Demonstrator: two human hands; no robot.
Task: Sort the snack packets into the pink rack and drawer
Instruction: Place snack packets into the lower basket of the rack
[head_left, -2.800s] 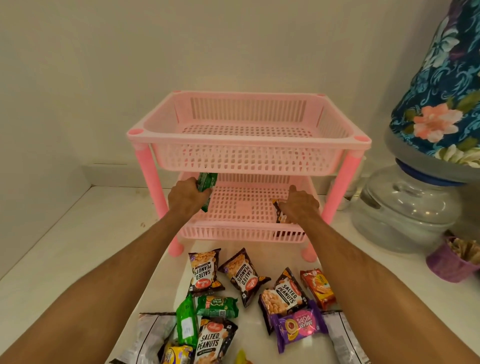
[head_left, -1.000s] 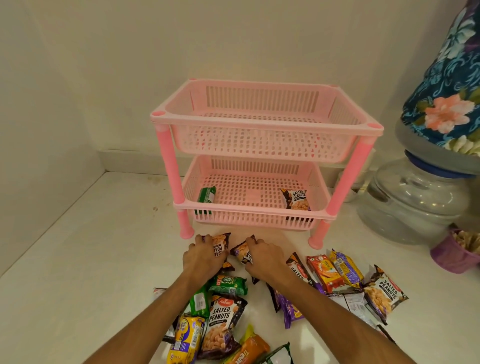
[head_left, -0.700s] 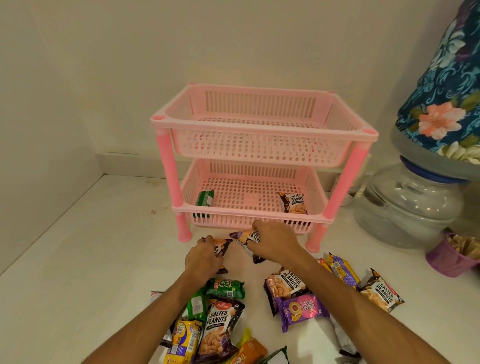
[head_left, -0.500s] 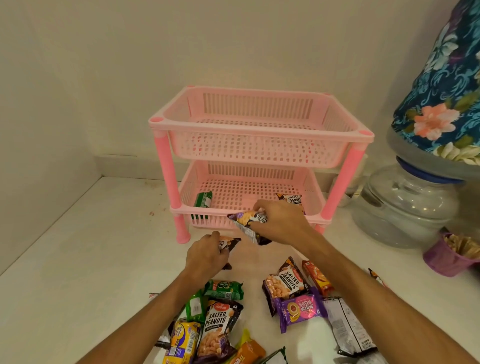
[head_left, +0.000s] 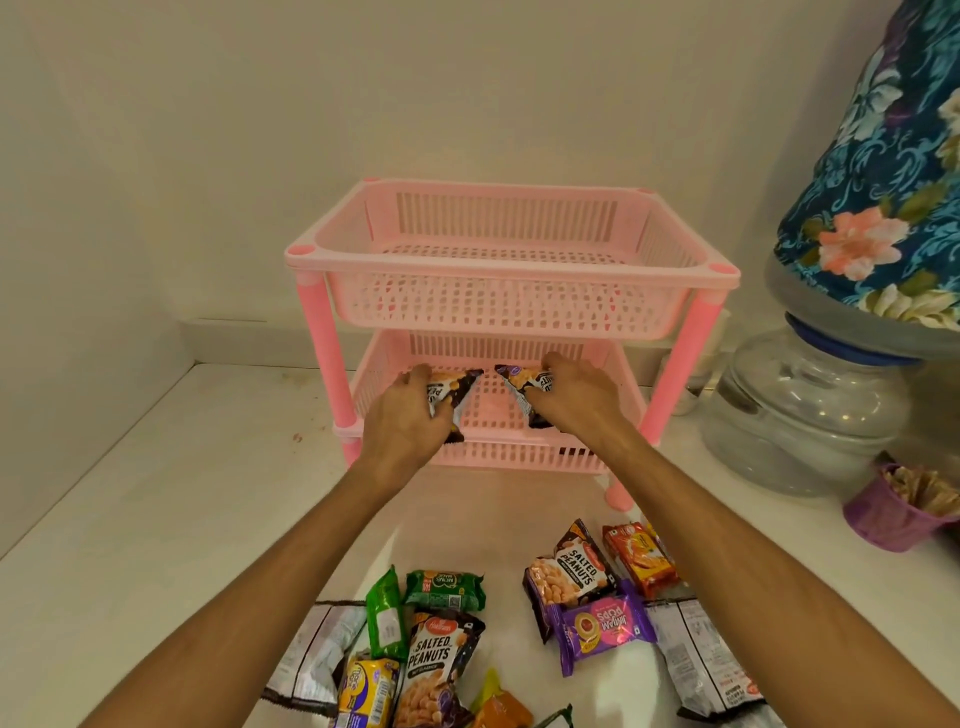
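Pink perforated plastic two-tier rack (head_left: 511, 270) sits at my twelve o'clock. My left hand (head_left: 410, 415) pinches one dark salted-peanut packet (head_left: 453, 391), my right hand (head_left: 574, 397) another (head_left: 522, 387), both over the lower tray, grouping like with like.

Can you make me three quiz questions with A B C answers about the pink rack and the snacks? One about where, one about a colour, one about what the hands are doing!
1. Where are the hands?
A. at the lower shelf
B. over the upper shelf
C. on the glass jar

2. What colour is the Jim Jam Pops packet?
A. green
B. purple
C. white

3. What are the hands doing?
A. both empty
B. one holds a packet
C. each holds a peanut packet

Answers:
A: the left hand and right hand reach into the lower shelf.
B: the Jim Jam Pops packet is purple.
C: left peanut packet, right peanut packet.
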